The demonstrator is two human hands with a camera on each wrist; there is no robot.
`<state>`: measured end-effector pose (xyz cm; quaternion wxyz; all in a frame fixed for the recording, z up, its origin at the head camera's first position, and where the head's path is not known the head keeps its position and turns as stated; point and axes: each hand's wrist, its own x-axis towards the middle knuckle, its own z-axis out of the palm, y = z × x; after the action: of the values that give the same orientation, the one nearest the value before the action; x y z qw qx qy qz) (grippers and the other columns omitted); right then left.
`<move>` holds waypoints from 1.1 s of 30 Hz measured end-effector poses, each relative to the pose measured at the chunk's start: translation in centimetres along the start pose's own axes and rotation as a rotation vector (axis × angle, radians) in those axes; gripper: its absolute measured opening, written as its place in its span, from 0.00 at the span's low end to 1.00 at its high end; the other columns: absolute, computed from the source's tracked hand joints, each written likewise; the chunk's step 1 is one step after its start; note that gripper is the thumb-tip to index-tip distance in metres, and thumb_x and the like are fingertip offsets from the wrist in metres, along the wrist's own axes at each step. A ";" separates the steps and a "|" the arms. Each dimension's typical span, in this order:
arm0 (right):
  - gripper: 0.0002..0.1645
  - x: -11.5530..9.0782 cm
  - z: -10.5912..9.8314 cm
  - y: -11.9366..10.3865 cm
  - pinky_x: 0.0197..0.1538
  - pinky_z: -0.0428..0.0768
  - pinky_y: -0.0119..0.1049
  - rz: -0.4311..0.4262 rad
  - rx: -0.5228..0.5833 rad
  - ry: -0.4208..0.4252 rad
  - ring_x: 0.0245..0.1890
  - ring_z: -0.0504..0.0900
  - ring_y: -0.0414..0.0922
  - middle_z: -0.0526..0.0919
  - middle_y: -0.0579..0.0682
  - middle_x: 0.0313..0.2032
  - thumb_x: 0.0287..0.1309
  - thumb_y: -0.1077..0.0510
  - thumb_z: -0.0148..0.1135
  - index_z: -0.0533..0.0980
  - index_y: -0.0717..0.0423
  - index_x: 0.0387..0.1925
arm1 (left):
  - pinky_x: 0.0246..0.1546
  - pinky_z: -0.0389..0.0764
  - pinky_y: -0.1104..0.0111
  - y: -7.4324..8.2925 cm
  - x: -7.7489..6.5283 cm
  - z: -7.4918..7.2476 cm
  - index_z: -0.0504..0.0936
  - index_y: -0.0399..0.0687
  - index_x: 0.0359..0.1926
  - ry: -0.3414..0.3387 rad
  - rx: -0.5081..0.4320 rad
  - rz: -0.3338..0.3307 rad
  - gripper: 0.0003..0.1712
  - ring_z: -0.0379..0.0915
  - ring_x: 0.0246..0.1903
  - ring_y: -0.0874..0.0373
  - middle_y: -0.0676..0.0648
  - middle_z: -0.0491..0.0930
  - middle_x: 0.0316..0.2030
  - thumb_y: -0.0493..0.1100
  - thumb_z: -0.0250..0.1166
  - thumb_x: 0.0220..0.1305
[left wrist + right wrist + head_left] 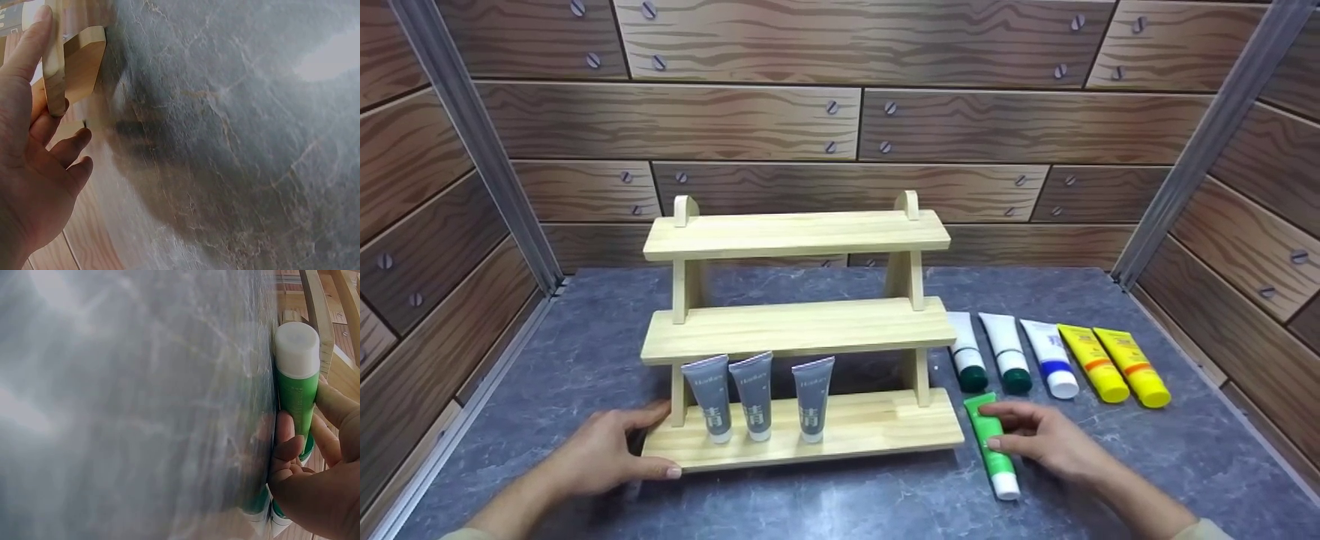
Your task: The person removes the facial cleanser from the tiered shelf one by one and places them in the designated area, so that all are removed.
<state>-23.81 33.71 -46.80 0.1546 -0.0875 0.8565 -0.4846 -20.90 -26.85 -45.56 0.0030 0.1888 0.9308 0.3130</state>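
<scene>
Far left, the left hand [604,450] grips the near-left end of the three-tier wooden rack [799,328], thumb along the front edge; on its bottom shelf stand three grey tubes [751,397], caps down, with a wider gap before the third! Just right of the rack, two green-capped white tubes [1002,349] lie farther back; nearer, the right hand [1057,442] pinches the green tube [988,439], its white cap pointing near. Then a blue-banded white tube [1048,352], and rightmost, two yellow tubes [1129,364]!
</scene>
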 end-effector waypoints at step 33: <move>0.41 -0.8 -0.8 -0.3 0.52 0.86 0.40 0.003 -0.032 -0.002 0.53 0.85 0.55 0.85 0.62 0.56 0.65 0.51 0.76 0.72 0.68 0.72 | 0.67 0.71 0.38 -0.1 0.0 -0.1 0.77 0.33 0.69 0.001 -0.015 0.002 0.59 0.75 0.65 0.34 0.31 0.78 0.65 0.67 0.84 0.46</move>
<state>-23.33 34.42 -46.01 0.1548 -0.0893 0.8640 -0.4706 -20.92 -26.94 -45.54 0.0036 0.1898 0.9281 0.3203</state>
